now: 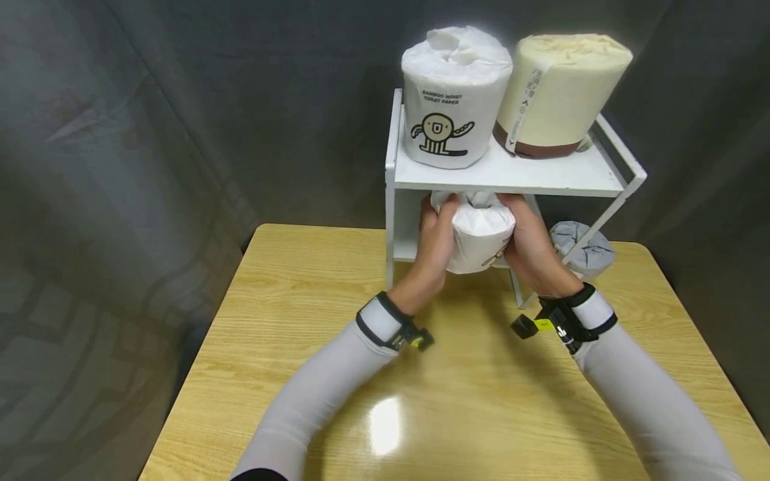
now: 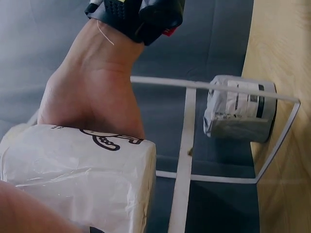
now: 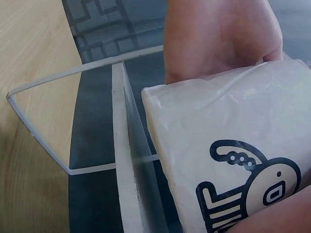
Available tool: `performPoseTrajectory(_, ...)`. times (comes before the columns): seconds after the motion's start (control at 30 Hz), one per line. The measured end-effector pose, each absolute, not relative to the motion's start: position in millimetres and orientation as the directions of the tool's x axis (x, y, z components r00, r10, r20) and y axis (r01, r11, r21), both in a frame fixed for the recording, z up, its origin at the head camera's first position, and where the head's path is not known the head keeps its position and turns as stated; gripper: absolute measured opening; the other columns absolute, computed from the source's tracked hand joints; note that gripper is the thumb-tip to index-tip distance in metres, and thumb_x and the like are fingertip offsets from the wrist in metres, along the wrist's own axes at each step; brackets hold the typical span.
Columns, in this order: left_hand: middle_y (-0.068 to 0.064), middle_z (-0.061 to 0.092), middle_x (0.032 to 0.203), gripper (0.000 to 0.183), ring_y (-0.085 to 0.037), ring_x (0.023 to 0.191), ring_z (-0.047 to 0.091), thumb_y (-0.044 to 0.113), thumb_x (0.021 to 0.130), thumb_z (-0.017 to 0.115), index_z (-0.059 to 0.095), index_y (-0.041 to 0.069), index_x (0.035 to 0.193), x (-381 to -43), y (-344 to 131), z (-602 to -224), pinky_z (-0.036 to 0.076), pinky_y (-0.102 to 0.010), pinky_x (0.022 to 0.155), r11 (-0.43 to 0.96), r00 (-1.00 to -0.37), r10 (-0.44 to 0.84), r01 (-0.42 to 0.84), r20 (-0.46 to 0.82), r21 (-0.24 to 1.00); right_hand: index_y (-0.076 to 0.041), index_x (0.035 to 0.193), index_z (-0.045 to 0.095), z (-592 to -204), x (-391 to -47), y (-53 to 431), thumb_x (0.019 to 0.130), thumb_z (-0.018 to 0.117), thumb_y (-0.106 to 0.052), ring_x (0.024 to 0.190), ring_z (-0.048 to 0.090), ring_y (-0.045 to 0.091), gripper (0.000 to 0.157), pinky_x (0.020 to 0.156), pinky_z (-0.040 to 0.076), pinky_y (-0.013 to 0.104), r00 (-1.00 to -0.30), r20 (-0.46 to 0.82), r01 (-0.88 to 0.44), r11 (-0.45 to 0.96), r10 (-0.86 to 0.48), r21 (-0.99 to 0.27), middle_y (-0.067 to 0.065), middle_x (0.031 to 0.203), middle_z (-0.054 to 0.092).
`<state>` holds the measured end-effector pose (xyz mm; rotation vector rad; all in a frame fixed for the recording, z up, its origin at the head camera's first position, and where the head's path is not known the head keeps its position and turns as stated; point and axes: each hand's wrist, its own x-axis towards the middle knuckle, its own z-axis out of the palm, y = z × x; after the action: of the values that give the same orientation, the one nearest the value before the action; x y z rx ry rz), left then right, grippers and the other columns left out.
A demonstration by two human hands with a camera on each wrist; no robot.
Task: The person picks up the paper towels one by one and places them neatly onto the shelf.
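Both hands hold a white paper-wrapped toilet roll (image 1: 481,237) at the front of the lower level of a white two-tier rack (image 1: 511,175). My left hand (image 1: 434,242) grips its left side, thumb near the top rim. On the opposite side, my right hand (image 1: 529,244) grips it, fingertips partly hidden beneath the upper shelf. A cartoon figure shows on the wrapper of the toilet roll (image 3: 228,121) in the right wrist view. In the left wrist view, the toilet roll (image 2: 82,165) lies between the two hands, its lower edge close to the lower shelf.
On the upper shelf stand a larger white toilet roll (image 1: 454,100) and a cream-wrapped roll (image 1: 562,93). A grey-wrapped roll (image 1: 582,247) sits on the wooden table (image 1: 301,334) behind the rack's right leg. Dark curtains (image 1: 289,120) hang behind.
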<state>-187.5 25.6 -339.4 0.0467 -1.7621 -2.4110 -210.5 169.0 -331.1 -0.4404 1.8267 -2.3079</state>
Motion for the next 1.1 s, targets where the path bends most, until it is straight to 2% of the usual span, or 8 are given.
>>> performPoseTrajectory(0.07, 0.0, 0.047, 0.157, 0.065, -0.01, 0.142, 0.042, 0.034, 0.102, 0.054, 0.034, 0.015, 0.161, -191.0, 25.3, -338.3, 0.03, -0.033, 0.124, -0.285, -0.989, -0.144, 0.083, 0.043, 0.955, -0.024, 0.152, 0.039, -331.9, -214.5, 167.6, 0.114, 0.039, -0.043, 0.134, 0.036, 0.011, 0.042, 0.113, 0.028, 0.033, -0.945, 0.139, -0.061, -0.259, -0.296, -0.964, -0.005, 0.147, 0.037)
performPoseTrajectory(0.17, 0.0, 0.028, 0.173, 0.08, -0.011, 0.155, 0.028, 0.039, 0.102, 0.054, 0.02, 0.016, 0.17, -195.1, 24.2, -337.9, 0.021, -0.033, 0.128, -0.272, -0.99, -0.144, 0.038, -0.001, 0.961, -0.024, 0.149, 0.042, -333.5, -220.3, 165.3, 0.114, 0.04, -0.04, 0.134, 0.037, 0.01, 0.038, 0.115, 0.028, 0.032, -0.949, 0.137, -0.049, -0.293, -0.285, -0.955, -0.007, 0.146, 0.04)
performPoseTrajectory(0.27, -0.001, 0.015, 0.177, 0.087, -0.013, 0.16, 0.017, 0.043, 0.102, 0.054, 0.01, 0.017, 0.172, -198.4, 22.8, -339.8, 0.014, -0.033, 0.13, -0.267, -0.989, -0.141, 0.004, -0.035, 0.964, -0.026, 0.146, 0.044, -336.2, -225.0, 163.7, 0.114, 0.041, -0.038, 0.134, 0.037, 0.008, 0.034, 0.116, 0.026, 0.031, -0.952, 0.111, -0.014, -0.323, -0.286, -0.946, -0.008, 0.144, 0.041)
performPoseTrajectory(0.43, -0.002, 0.009, 0.178, 0.088, -0.015, 0.162, 0.01, 0.047, 0.103, 0.052, 0.006, 0.015, 0.171, -205.4, 20.5, -343.9, 0.01, -0.034, 0.131, -0.239, -0.989, -0.143, -0.01, -0.046, 0.971, -0.026, 0.142, 0.046, -340.5, -231.5, 161.1, 0.114, 0.042, -0.037, 0.134, 0.038, 0.006, 0.03, 0.119, 0.025, 0.03, -0.959, 0.104, -0.009, -0.34, -0.262, -0.94, -0.009, 0.142, 0.043)
performPoseTrajectory(0.6, -0.005, 0.011, 0.178, 0.087, -0.015, 0.162, 0.01, 0.045, 0.104, 0.05, 0.006, 0.01, 0.171, -212.0, 19.2, -346.8, 0.009, -0.031, 0.13, -0.251, -0.986, -0.164, 0.011, -0.031, 0.968, -0.024, 0.134, 0.05, -346.7, -239.9, 158.5, 0.115, 0.037, -0.034, 0.13, 0.043, 0.006, 0.025, 0.117, 0.028, 0.028, -0.96, 0.118, -0.023, -0.346, -0.255, -0.938, -0.008, 0.136, 0.046)
performPoseTrajectory(0.8, -0.002, 0.014, 0.178, 0.08, -0.013, 0.162, 0.013, 0.043, 0.107, 0.047, 0.011, 0.012, 0.171, -217.7, 18.5, -350.0, 0.011, -0.03, 0.13, -0.233, -0.982, -0.19, 0.055, 0.01, 0.971, -0.024, 0.129, 0.053, -351.2, -247.5, 153.6, 0.115, 0.039, -0.032, 0.126, 0.046, 0.004, 0.021, 0.115, 0.031, 0.024, -0.965, 0.132, -0.046, -0.348, -0.228, -0.936, -0.008, 0.131, 0.048)
performPoseTrajectory(0.97, 0.001, 0.029, 0.173, 0.07, -0.01, 0.159, 0.022, 0.042, 0.109, 0.047, 0.022, 0.015, 0.169, -227.7, 19.7, -358.6, 0.018, -0.029, 0.129, -0.239, -0.968, -0.236, 0.139, 0.082, 0.961, -0.025, 0.131, 0.054, -352.3, -252.1, 150.2, 0.115, 0.042, -0.034, 0.128, 0.047, 0.003, 0.022, 0.117, 0.031, 0.024, -0.966, 0.153, -0.075, -0.343, -0.207, -0.936, -0.009, 0.132, 0.051)
performPoseTrajectory(1.1, 0.004, 0.035, 0.169, 0.065, -0.007, 0.157, 0.025, 0.041, 0.109, 0.049, 0.027, 0.019, 0.167, -245.5, 20.8, -375.5, 0.02, -0.029, 0.128, -0.252, -0.956, -0.266, 0.193, 0.123, 0.948, -0.025, 0.13, 0.057, -354.1, -257.0, 146.9, 0.113, 0.047, -0.038, 0.123, 0.053, 0.003, 0.024, 0.111, 0.039, 0.023, -0.977, 0.14, -0.081, -0.332, -0.158, -0.94, -0.01, 0.128, 0.055)
